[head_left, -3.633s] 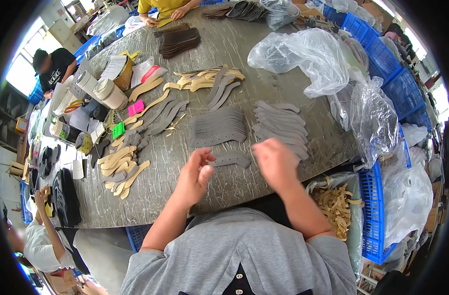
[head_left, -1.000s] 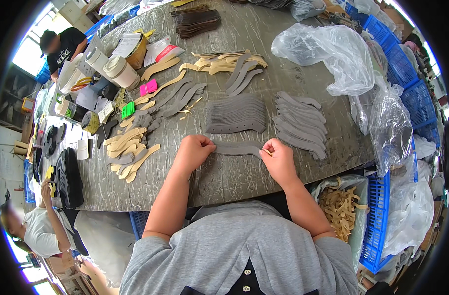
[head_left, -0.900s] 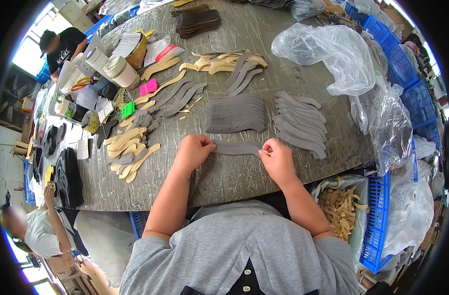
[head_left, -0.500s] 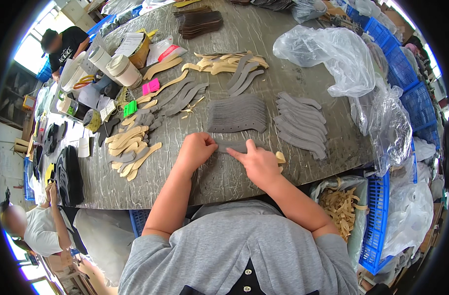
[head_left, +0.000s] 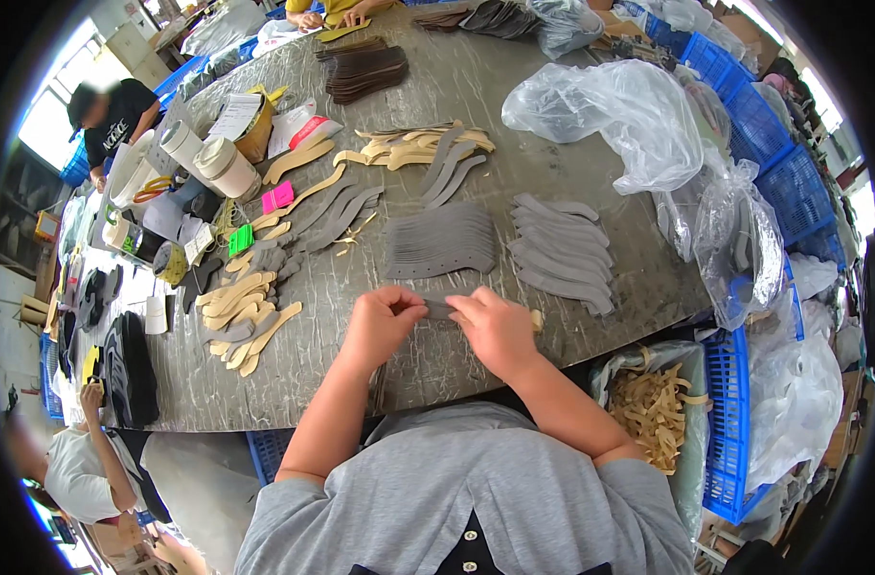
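A grey curved strip (head_left: 438, 306) lies flat near the front of the table, between my hands. My left hand (head_left: 382, 324) pinches its left end, thumb and index finger together. On the strip's right part, the fingers of my right hand (head_left: 496, 331) are drawn together and grip it; my hand hides its right end. Just beyond sits a neat stack of grey curved strips (head_left: 439, 241) with small holes along the front one. To its right, more grey strips (head_left: 562, 251) lie fanned out. A small cream piece (head_left: 536, 320) peeks out beside my right hand.
Cream and grey strips (head_left: 241, 311) are heaped at left, with another pile (head_left: 423, 147) farther back. White jars (head_left: 228, 169) stand at far left. Clear plastic bags (head_left: 619, 125) cover the right side. A bin of cream offcuts (head_left: 653, 417) is beside my right arm. Other people work around the table.
My right hand has gone from a pointing finger laid along the strip to a pinch on it, nearer my left hand. The whole view has shifted slightly.
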`<state>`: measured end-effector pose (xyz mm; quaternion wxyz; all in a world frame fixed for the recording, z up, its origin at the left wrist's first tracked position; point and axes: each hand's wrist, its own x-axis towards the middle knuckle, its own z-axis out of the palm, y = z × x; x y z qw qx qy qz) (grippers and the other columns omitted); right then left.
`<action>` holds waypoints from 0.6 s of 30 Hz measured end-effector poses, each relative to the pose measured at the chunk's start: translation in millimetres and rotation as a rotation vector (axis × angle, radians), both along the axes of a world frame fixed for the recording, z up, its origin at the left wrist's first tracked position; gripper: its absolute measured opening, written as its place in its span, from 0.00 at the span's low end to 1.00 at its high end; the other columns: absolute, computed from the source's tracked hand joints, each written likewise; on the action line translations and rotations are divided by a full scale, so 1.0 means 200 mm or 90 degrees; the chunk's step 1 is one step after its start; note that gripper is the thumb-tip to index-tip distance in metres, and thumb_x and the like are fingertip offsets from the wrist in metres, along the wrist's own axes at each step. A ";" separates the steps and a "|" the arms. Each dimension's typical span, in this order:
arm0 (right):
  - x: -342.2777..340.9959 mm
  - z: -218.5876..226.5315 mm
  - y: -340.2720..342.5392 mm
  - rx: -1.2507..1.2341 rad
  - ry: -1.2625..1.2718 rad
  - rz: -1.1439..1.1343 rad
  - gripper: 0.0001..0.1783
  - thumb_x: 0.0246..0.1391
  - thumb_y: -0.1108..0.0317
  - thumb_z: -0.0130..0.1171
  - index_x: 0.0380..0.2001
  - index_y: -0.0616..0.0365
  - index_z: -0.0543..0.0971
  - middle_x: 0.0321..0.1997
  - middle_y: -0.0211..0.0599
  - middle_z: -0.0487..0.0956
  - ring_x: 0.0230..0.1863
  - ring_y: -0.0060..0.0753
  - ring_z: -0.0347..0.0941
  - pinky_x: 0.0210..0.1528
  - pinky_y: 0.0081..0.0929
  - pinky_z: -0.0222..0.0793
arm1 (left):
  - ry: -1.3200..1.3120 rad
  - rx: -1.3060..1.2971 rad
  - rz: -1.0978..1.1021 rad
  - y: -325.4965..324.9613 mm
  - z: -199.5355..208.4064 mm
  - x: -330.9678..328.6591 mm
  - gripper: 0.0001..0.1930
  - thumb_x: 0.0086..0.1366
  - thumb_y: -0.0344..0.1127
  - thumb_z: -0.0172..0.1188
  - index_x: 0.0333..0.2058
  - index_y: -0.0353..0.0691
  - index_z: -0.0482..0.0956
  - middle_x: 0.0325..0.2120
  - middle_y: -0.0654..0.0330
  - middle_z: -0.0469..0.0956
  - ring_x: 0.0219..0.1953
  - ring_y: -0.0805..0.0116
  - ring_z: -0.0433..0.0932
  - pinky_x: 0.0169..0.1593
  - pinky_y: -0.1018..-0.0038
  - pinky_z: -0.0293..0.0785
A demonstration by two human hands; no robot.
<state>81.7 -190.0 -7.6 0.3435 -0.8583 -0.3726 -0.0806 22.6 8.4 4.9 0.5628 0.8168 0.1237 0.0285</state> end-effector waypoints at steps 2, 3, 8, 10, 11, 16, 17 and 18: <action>0.00 0.08 -0.10 -0.061 0.009 -0.038 0.10 0.52 0.66 0.63 0.39 0.48 0.83 0.28 0.34 0.75 0.27 0.43 0.76 0.29 0.40 0.71 | 0.008 -0.059 0.017 -0.05 0.04 0.01 0.15 0.60 0.24 0.63 0.46 0.34 0.76 0.27 0.64 0.79 0.25 0.81 0.73 0.26 0.80 0.67; 0.02 0.11 -0.16 -0.107 0.020 -0.085 0.11 0.50 0.66 0.65 0.39 0.49 0.84 0.30 0.35 0.76 0.29 0.44 0.77 0.31 0.39 0.72 | 0.012 -0.087 0.030 -0.05 0.05 0.01 0.19 0.60 0.23 0.62 0.51 0.34 0.73 0.28 0.64 0.79 0.25 0.81 0.73 0.26 0.81 0.67; 0.25 -0.06 -0.48 -0.127 -0.011 -0.258 0.13 0.49 0.69 0.66 0.41 0.50 0.84 0.33 0.37 0.75 0.33 0.45 0.76 0.37 0.38 0.72 | 0.017 -0.313 0.042 -0.02 0.01 0.01 0.23 0.70 0.38 0.55 0.59 0.34 0.63 0.32 0.60 0.77 0.24 0.78 0.72 0.24 0.83 0.65; 0.34 -0.09 -0.48 -0.100 -0.050 -0.288 0.13 0.50 0.70 0.65 0.42 0.49 0.83 0.35 0.37 0.74 0.33 0.46 0.76 0.36 0.39 0.72 | -0.003 -0.414 0.020 -0.03 0.01 0.01 0.26 0.72 0.49 0.48 0.59 0.34 0.63 0.34 0.59 0.77 0.25 0.77 0.73 0.24 0.84 0.63; 0.39 -0.09 -0.45 -0.088 -0.072 -0.302 0.14 0.51 0.70 0.64 0.42 0.49 0.83 0.35 0.37 0.74 0.33 0.46 0.76 0.35 0.39 0.73 | -0.019 -0.436 0.004 -0.04 0.02 0.01 0.30 0.72 0.56 0.44 0.60 0.35 0.62 0.36 0.58 0.76 0.27 0.76 0.73 0.23 0.84 0.63; 0.27 0.13 -0.27 -0.074 -0.106 -0.258 0.12 0.52 0.71 0.63 0.41 0.50 0.83 0.38 0.37 0.76 0.31 0.46 0.77 0.33 0.39 0.72 | -0.145 -0.497 -0.090 -0.05 0.02 -0.01 0.43 0.68 0.70 0.32 0.63 0.35 0.58 0.42 0.56 0.73 0.36 0.75 0.73 0.24 0.84 0.62; 0.19 0.18 -0.21 -0.021 -0.096 -0.176 0.10 0.51 0.71 0.63 0.38 0.51 0.83 0.36 0.35 0.77 0.30 0.46 0.77 0.32 0.38 0.72 | -0.156 -0.483 -0.097 -0.06 0.03 -0.01 0.45 0.67 0.73 0.32 0.64 0.35 0.57 0.43 0.56 0.73 0.37 0.75 0.73 0.24 0.85 0.61; 0.09 0.23 -0.13 0.028 -0.019 -0.116 0.06 0.51 0.71 0.65 0.34 0.55 0.84 0.34 0.38 0.80 0.33 0.44 0.78 0.35 0.36 0.73 | -0.165 -0.469 -0.104 -0.07 0.05 -0.02 0.47 0.65 0.75 0.31 0.65 0.36 0.56 0.44 0.56 0.72 0.37 0.75 0.72 0.24 0.85 0.60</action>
